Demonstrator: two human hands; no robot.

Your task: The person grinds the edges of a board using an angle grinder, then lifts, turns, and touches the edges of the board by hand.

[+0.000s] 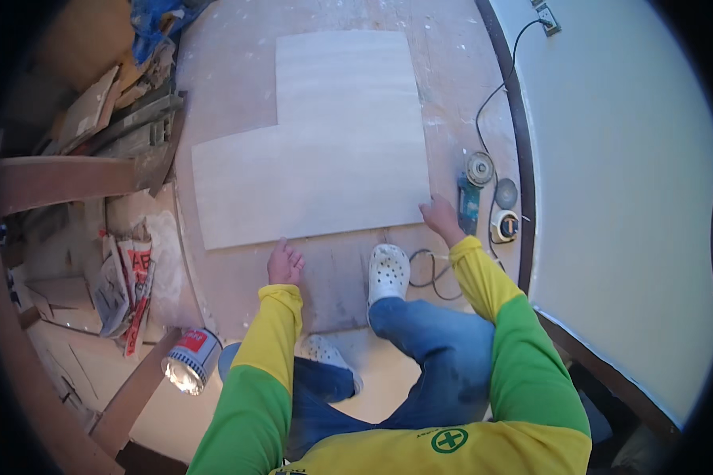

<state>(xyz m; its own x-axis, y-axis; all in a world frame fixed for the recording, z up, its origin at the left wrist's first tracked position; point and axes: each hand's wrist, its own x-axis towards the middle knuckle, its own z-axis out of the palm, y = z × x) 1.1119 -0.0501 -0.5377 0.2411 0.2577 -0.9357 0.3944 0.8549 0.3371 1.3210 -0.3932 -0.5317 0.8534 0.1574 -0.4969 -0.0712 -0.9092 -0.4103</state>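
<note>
A pale L-shaped board [333, 174] lies flat on the dusty, paint-spotted floor. My left hand [285, 261] is at the board's near edge, index finger reaching to it and the other fingers loosely bent. My right hand [440, 218] is at the near right corner, fingertips at or touching it; whether they press is unclear. Right of the board lie a teal angle grinder [469, 194], a grey disc [506, 192], a tape measure [504, 227] and a black cord [478, 117]. My white clogs [388, 269] show below the board.
At left are stacked scrap boards [87, 111], a blue plastic sheet [150, 24], wooden beams [67, 174], torn paper sacks [135, 285] and a can [190, 358]. At right, a white panel [626, 214] with a dark border carries a socket [547, 18] holding the cord's plug.
</note>
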